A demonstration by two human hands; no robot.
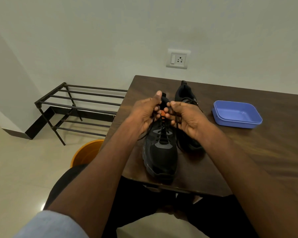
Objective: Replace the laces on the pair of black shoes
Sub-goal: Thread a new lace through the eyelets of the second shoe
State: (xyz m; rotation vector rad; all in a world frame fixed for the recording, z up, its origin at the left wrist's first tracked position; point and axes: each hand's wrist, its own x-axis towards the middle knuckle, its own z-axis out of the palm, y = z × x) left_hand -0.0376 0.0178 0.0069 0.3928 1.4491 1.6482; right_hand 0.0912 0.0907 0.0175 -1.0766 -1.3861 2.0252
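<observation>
Since both hands crowd the collar of the near shoe point(160, 152), we can't see its top eyelets or what the orange patch point(162, 115) under the fingers is. Left hand point(145, 113) has its grip curled on one strand of the black lace point(176, 121), right hand point(185, 115) curled on another; thumbs up, fingertips almost meeting over the tongue. Lace tails drop past both palms, hard to trace against the black upper. Lower eyelets are laced. Second shoe point(186, 100) stands just beside it on the right, heel toward the wall, mostly hidden behind the right hand; we can't read its lacing. Both sit near the desk point(265, 152) front-left corner, near shoe's toe at the front edge.

Blue plastic box point(237, 114) sits well right of the shoes, open, and we see nothing in it. Orange bucket point(86, 152) on the floor is half hidden by the desk and left forearm; contents not visible.

Desk is dark wood grain. Metal shoe rack point(76, 107) stands left against the white wall, with a switch socket point(178, 59) above the desk and pale floor tiles.
</observation>
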